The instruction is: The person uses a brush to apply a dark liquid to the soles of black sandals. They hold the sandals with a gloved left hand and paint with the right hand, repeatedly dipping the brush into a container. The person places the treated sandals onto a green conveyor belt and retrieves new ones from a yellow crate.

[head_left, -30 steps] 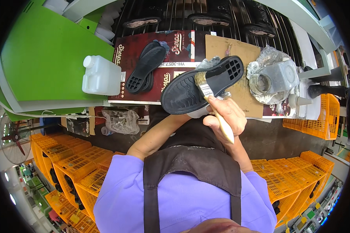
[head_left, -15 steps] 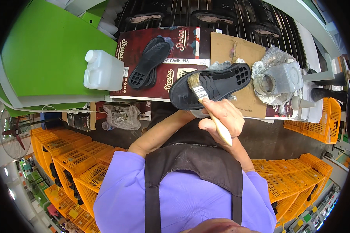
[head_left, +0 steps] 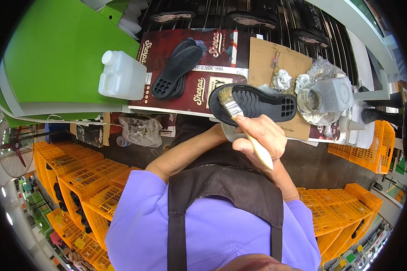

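While bristles touch ridged black sole (head_left: 257, 105), right hand (head_left: 260, 137) grips brush (head_left: 246, 128).

- The black shoe sole (head_left: 253, 105), held over the near bench edge, blocks the centre approach; the brush (head_left: 246, 126) crosses its heel end.
- Left of it, a second black sole (head_left: 176, 68) lies on the dark red printed board (head_left: 185, 86); bare board shows between the two soles.
- The white plastic jug (head_left: 121, 76) stands at the board's left edge, against the green panel (head_left: 63, 58).
- To the right, the foil-wrapped container (head_left: 323, 97) and crumpled wads (head_left: 282, 79) crowd the cardboard sheet (head_left: 267, 56).
- Behind, the slatted rack (head_left: 239, 13) carries further soles.
- Yellow crates (head_left: 74, 180) flank the person on both sides below the bench.
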`<state>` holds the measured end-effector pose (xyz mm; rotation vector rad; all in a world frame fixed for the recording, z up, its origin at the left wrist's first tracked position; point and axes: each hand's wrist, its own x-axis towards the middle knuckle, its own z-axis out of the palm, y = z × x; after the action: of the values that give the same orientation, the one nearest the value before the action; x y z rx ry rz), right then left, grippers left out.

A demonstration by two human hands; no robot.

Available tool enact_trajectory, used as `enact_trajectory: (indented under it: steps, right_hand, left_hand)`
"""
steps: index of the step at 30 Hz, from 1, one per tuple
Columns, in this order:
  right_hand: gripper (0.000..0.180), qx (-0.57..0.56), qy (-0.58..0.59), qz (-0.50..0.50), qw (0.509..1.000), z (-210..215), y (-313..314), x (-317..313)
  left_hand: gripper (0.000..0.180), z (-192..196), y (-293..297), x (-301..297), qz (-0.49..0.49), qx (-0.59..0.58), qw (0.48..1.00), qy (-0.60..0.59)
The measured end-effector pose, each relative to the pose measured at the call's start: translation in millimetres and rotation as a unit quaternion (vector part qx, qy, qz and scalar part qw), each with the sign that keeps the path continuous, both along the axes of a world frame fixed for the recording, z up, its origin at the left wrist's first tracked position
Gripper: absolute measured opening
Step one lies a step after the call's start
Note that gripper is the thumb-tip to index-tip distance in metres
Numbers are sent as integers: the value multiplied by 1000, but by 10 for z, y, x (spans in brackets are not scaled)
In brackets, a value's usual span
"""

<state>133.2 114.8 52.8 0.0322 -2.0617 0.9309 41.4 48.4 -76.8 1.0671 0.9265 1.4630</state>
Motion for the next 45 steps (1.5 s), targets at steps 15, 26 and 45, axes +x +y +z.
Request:
enact_trajectory:
  steps: [15, 26, 45]
  right_hand:
    - [40, -18, -46, 60, 997, 74, 158, -11]
    - [34, 6, -126, 111, 986, 149, 450, -8]
    - [18, -59, -172, 81, 980, -89, 836, -65]
  left_hand:
    - [17, 213, -52, 8, 37, 74, 986, 146]
    - [35, 708, -145, -196, -101, -24, 964, 244]
    - [31, 547, -248, -452, -222, -136, 946, 194]
